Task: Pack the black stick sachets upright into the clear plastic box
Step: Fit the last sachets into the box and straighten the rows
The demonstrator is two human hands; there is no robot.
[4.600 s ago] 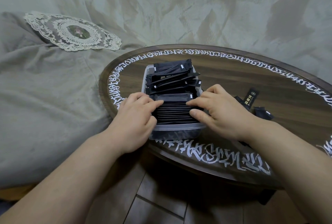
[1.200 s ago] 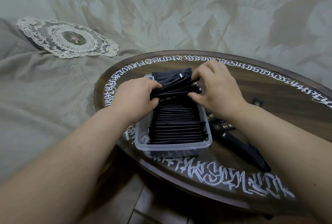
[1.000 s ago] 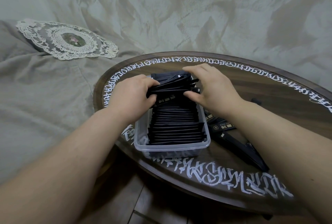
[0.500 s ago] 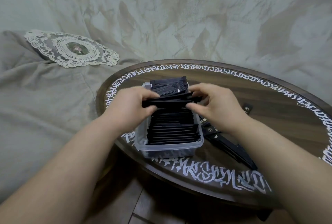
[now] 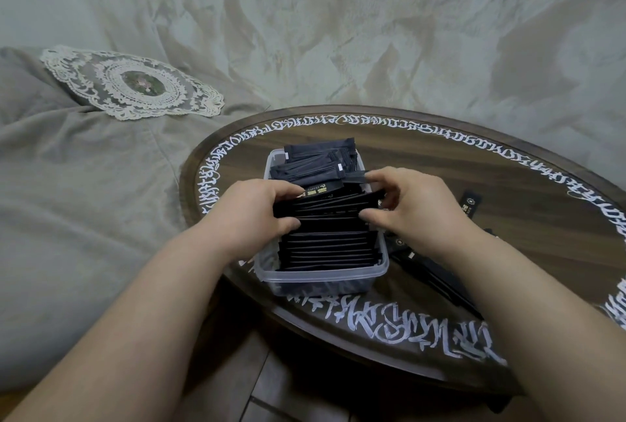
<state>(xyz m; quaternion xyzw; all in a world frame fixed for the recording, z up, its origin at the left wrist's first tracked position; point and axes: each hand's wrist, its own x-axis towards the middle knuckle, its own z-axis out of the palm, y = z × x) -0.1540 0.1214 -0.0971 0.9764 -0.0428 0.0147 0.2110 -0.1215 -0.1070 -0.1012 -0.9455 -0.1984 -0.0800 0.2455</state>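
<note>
A grey bed cover [image 5: 84,218] fills the left of the view, and a pale crumpled sheet [image 5: 372,32] rises behind everything on the far side. My round wooden desk [image 5: 508,218], ringed with white painted script, sits to the right of the bed. A lace doily [image 5: 135,83] lies on the bed cover, far left.

On the desk, toward its left edge, stands the clear plastic box [image 5: 321,281]. It is crowded with black stick sachets [image 5: 328,249] standing on edge in a tight row at the near end, while at the far end several lie tilted and piled above the rim. More loose sachets [image 5: 437,279] lie flat on the desk just right of the box, one with a gold emblem [image 5: 471,202] farther right.

My left hand [image 5: 250,215] curls around the left ends of a bundle of sachets in the middle of the box, thumb at the near side and fingers at the far side. My right hand [image 5: 416,205] pinches the right ends of the same bundle, thumb near, fingers far. The bundle sits a little higher than the packed row.
</note>
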